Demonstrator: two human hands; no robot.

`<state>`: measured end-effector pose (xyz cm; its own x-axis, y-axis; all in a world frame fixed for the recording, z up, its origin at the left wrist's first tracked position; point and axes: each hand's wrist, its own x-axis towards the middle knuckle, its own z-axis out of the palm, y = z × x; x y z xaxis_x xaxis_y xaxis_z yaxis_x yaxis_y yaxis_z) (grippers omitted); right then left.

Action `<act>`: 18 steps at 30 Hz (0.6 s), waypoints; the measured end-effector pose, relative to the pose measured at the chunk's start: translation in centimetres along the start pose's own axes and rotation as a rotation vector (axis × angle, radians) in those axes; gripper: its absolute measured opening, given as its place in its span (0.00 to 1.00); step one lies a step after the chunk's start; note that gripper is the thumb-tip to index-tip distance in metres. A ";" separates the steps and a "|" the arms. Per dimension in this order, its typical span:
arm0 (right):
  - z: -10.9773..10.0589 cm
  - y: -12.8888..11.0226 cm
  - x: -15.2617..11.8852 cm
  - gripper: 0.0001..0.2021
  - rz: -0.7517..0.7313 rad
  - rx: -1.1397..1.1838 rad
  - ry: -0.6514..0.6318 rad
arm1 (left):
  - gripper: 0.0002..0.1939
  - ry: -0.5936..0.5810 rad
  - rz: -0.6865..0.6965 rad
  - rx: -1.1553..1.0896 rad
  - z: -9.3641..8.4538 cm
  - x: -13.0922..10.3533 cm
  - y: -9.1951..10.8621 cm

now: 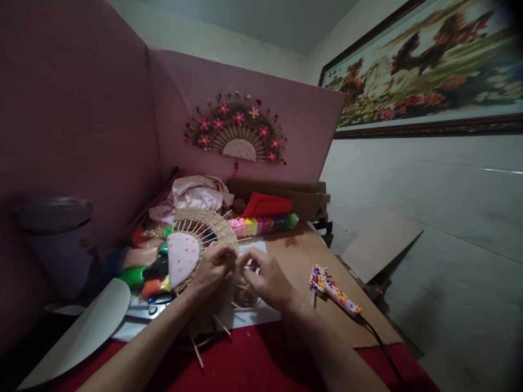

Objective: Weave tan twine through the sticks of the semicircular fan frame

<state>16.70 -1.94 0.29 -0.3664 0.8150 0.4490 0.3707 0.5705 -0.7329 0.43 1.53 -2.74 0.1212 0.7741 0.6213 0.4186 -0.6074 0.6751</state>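
My left hand (213, 268) is closed on the lower right rim of a half-round fan (220, 226) made of thin sticks and tan twine. At the fan's centre is a white half-disc (183, 258) with pink spots. My right hand (265, 276) is just right of the rim, its fingers curled in a pinch; whatever lies between them is too small to make out. Beneath that hand a ball of twine (245, 296) shows in part. Loose sticks (197, 353) poke out below my left wrist.
A flowered glue gun (335, 291) rests on cardboard (296, 261) at right, its cord trailing forward. Left are scissors (145, 311), bags of coloured clay (133, 276) and a white curved board (81, 337). A flower-decorated fan (239, 117) hangs on the pink panel (302, 120) behind.
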 end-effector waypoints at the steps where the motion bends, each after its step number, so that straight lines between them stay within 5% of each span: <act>1: 0.1 0.4 0.2 0.03 -0.026 -0.091 0.104 | 0.05 -0.005 0.006 0.001 0.0 0.0 0.1; 7: 0.8 1.6 0.6 0.03 -0.053 -0.329 0.176 | 0.05 -0.016 0.039 -0.031 -0.1 0.0 0.3; 18: 1.0 0.5 0.3 0.06 -0.032 -0.225 0.193 | 0.05 0.022 0.011 0.072 -0.1 -0.5 1.1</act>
<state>15.94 -1.53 -0.43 -0.2198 0.7884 0.5746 0.5497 0.5867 -0.5947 0.73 0.49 -2.26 0.1061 0.7629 0.6377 0.4808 -0.6007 0.6387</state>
